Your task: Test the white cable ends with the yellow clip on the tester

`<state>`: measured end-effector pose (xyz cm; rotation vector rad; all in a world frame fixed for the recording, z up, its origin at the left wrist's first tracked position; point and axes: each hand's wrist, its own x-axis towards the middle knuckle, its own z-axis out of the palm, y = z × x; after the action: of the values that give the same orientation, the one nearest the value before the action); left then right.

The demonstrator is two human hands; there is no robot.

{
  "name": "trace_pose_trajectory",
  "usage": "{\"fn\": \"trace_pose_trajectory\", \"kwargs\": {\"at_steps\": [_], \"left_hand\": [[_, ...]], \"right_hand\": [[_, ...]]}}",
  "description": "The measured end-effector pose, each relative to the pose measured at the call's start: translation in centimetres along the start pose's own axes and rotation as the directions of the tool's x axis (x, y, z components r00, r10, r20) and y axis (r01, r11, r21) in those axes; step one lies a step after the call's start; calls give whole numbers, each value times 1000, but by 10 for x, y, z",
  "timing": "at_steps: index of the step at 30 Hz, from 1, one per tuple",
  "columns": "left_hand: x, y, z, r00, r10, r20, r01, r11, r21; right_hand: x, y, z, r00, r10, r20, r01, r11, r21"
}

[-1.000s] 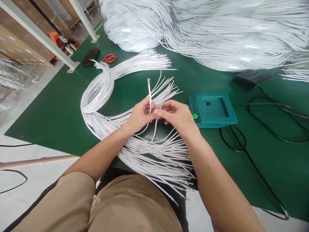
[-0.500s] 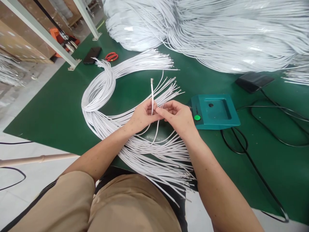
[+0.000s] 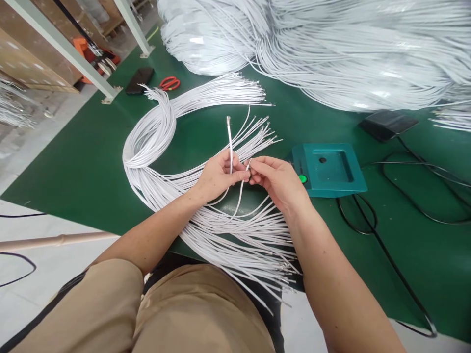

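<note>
My left hand (image 3: 222, 174) is closed on a white cable (image 3: 229, 137), whose metal-tipped end stands up above the fingers. Between its thumb and finger it also pinches a second white cable (image 3: 240, 196) near that cable's end. My right hand (image 3: 275, 176) touches the tip of this second cable with thumb and forefinger pressed together. Both hands are fingertip to fingertip over a bundle of white cables (image 3: 147, 181), which is looped at the left and fans out to the right under my forearms.
A teal device (image 3: 320, 184) with a lit green button sits right of my hands, black cords beyond it. Large heaps of white cable (image 3: 353, 59) fill the back. Red-handled scissors (image 3: 170, 83), a dark flat object (image 3: 140, 81) and metal posts stand at the back left of the green table (image 3: 73, 162).
My right hand has shifted slightly right, uncovering the tip of the second cable. The upright cable in my left hand leans a little more to the left.
</note>
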<state>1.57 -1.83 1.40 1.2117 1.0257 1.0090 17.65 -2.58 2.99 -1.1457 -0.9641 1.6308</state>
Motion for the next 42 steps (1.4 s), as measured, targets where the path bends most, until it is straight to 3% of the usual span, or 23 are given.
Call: {"fn": "trace_pose_trajectory", "kwargs": {"at_steps": [5,11,17,26,34,37,40,42], "left_hand": [[0,-1,1,999,1,34,-1,1000,-26],[0,-1,-2,998,4,60,-3,1000,-8],[2,-3,-6,993,109,32,-110,994,9],[2,-8,-8,963,254,94,-267,950,164],[1,-6,-8,977,203,69,-213,956,201],[4,-7,-12,979,188,73,-199,958,205],[5,-8,-15,982,172,71,-184,957,224],[5,-8,-16,983,164,79,-178,957,227]], "right_hand": [[-2,-2,3,990,-139,-28,134,983,-130],[-1,-2,-1,985,-143,-98,125,977,-176],[0,2,0,975,-185,-125,161,971,-179],[1,0,-1,997,78,13,-80,985,151],[2,3,3,984,176,44,-180,969,168],[-2,-1,5,992,123,1,-123,989,77],[-5,-4,7,997,-13,-79,9,999,-54],[-5,-3,7,994,-86,-74,75,987,-141]]}}
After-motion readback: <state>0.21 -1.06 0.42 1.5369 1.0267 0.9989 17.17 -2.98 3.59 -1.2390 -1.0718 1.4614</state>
